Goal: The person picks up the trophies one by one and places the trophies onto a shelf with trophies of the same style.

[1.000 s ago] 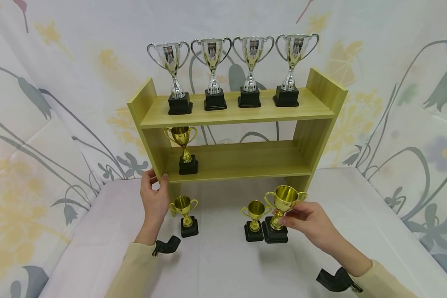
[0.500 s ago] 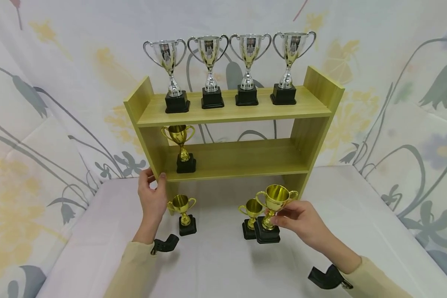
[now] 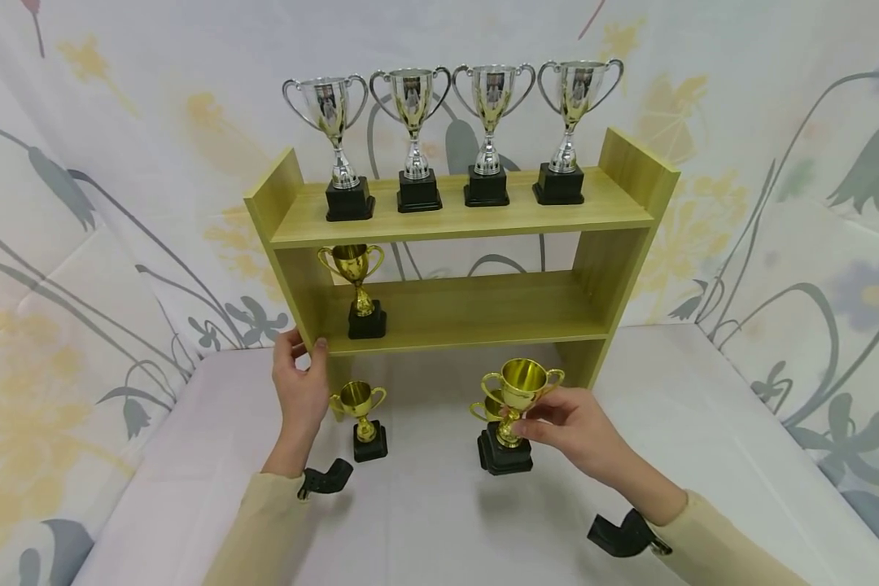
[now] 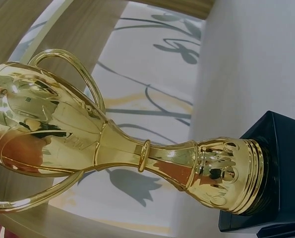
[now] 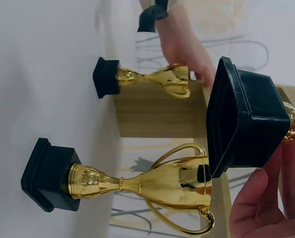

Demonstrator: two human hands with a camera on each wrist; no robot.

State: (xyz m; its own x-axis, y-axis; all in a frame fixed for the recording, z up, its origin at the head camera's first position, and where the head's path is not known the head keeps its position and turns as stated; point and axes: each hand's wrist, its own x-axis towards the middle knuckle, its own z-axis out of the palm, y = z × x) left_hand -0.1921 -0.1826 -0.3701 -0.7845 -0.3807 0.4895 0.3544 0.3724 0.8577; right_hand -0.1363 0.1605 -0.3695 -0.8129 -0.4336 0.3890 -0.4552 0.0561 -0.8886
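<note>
The right hand point(image 3: 567, 427) pinches the stem of a gold cup trophy point(image 3: 522, 384) with a black base; in the right wrist view that base point(image 5: 251, 119) is raised off the table. Partly behind it in the head view is another gold trophy point(image 3: 487, 409), seen standing on the table in the right wrist view point(image 5: 174, 183). The left hand point(image 3: 300, 391) grips the left side panel of the wooden shelf point(image 3: 469, 313), thumb at its front edge. Near that hand a gold trophy point(image 3: 356, 399) stands on the table, large in the left wrist view point(image 4: 48, 124).
Several silver trophies point(image 3: 413, 102) stand in a row on the top shelf board. One gold trophy point(image 3: 352, 264) is at the left end of the middle board. A white cloth point(image 3: 425, 521) covers the table, and a floral curtain point(image 3: 117, 163) hangs behind.
The right hand has moved left with the gold trophy, which now overlaps the standing one in the head view. The left hand has kept its grip on the shelf panel.
</note>
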